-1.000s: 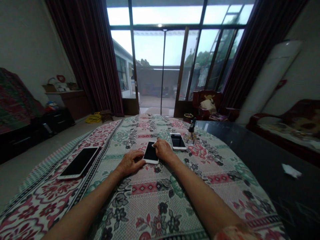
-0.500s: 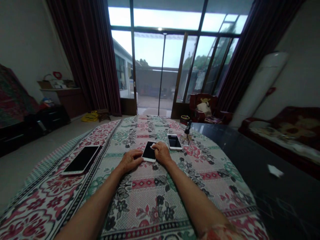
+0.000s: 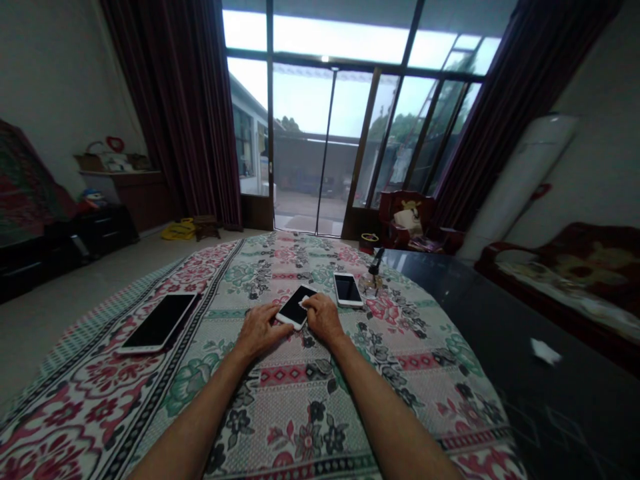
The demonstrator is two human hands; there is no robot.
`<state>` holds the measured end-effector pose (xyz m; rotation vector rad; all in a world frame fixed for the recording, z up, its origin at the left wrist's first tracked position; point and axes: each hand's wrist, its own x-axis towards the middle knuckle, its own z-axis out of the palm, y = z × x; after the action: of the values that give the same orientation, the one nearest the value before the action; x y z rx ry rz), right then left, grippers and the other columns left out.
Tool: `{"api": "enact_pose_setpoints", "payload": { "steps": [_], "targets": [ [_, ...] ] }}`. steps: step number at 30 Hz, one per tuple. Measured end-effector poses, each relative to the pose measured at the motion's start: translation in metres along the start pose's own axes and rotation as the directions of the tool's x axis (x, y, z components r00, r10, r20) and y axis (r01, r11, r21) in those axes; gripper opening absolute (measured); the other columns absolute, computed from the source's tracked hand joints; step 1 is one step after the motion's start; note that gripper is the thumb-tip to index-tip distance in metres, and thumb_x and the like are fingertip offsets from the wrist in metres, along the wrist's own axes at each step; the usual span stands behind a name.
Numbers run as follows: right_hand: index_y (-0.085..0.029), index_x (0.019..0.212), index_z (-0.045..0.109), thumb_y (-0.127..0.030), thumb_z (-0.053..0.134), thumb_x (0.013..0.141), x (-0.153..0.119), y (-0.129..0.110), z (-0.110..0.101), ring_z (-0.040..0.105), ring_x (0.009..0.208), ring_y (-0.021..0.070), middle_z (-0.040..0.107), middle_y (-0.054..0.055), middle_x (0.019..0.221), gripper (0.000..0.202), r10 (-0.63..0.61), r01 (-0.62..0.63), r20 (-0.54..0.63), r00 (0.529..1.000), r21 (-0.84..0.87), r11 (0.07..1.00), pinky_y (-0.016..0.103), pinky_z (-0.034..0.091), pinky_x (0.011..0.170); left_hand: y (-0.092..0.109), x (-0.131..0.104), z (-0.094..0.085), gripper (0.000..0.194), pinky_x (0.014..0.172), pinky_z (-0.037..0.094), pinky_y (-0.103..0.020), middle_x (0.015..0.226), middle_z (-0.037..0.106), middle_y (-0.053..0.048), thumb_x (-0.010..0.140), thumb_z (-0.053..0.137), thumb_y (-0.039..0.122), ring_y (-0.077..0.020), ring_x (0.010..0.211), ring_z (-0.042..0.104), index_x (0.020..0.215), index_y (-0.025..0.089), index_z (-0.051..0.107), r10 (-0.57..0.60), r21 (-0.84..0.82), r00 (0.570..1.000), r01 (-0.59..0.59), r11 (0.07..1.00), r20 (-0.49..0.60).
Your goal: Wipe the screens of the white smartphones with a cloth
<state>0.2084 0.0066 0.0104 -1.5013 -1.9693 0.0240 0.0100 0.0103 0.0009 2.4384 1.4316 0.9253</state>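
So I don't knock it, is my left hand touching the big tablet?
No, your left hand is at the middle phone, with the tablet lying apart.

L hand [image 3: 259,331] palm-down & splayed, R hand [image 3: 325,320] pinching.

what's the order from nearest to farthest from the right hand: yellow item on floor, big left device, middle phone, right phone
1. Middle phone: right at the right hand
2. Right phone: just beyond, rightward
3. Big left device: tablecloth's left side
4. Yellow item: far-left floor
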Motion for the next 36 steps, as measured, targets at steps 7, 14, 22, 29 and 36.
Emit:
{"api": "enact_pose_setpoints", "payload": {
  "steps": [7,14,22,29,36],
  "targets": [
    [-0.015,0.097,0.072,-0.008,0.050,0.086,0.000,-0.003,-0.002,0.055,0.099,0.0185,0.064,0.009,0.100,0.026,0.009,-0.009,-0.014,1.000,-0.016,1.000,0.028,0.040,0.092,0.026,-0.003,0.018,0.080,0.104,0.032,-0.051,0.140,0.049,-0.021,0.067,0.068,0.059,-0.0398,0.126,0.046,0.129,0.013,0.051,-0.143,0.182,0.989,0.149,0.972,-0.046],
    [-0.017,0.085,0.072,-0.009,0.053,0.085,-0.010,-0.014,0.002,0.056,0.088,0.0181,0.065,0.007,0.089,0.020,-0.123,0.123,-0.021,0.992,-0.014,0.992,0.028,0.041,0.084,0.015,-0.001,0.005,0.070,0.107,0.033,-0.045,0.132,0.055,-0.018,0.065,0.068,0.044,-0.0337,0.124,0.048,0.125,0.012,0.052,-0.155,0.146,0.987,0.149,0.978,0.031],
    [-0.017,0.085,0.072,-0.009,0.053,0.085,-0.008,-0.015,0.009,0.054,0.087,0.0189,0.066,0.006,0.090,0.021,-0.147,0.146,-0.052,0.988,-0.020,0.989,0.028,0.042,0.083,-0.005,0.001,-0.014,0.071,0.108,0.035,-0.043,0.129,0.057,-0.015,0.058,0.072,0.039,-0.0321,0.123,0.050,0.122,0.014,0.054,-0.069,0.044,0.987,0.063,0.997,0.147],
    [-0.015,0.086,0.073,-0.008,0.050,0.086,0.001,0.003,0.000,0.055,0.089,0.0199,0.066,0.008,0.091,0.024,-0.023,0.018,-0.085,0.996,-0.066,0.998,0.030,0.042,0.086,-0.004,0.004,-0.017,0.076,0.110,0.034,-0.042,0.133,0.055,-0.016,0.058,0.071,0.035,-0.0323,0.126,0.049,0.127,0.012,0.052,-0.083,0.009,0.980,0.083,0.997,0.180],
    [-0.017,0.089,0.072,-0.006,0.052,0.081,-0.016,-0.026,0.001,0.053,0.090,0.0201,0.065,0.007,0.094,0.024,-0.142,0.141,-0.004,0.990,-0.053,0.989,0.030,0.042,0.084,-0.022,0.001,-0.015,0.076,0.110,0.035,-0.046,0.134,0.053,-0.016,0.055,0.075,0.047,-0.0363,0.128,0.046,0.121,0.013,0.059,-0.085,-0.011,0.988,0.087,0.996,0.132]
  ]
}}
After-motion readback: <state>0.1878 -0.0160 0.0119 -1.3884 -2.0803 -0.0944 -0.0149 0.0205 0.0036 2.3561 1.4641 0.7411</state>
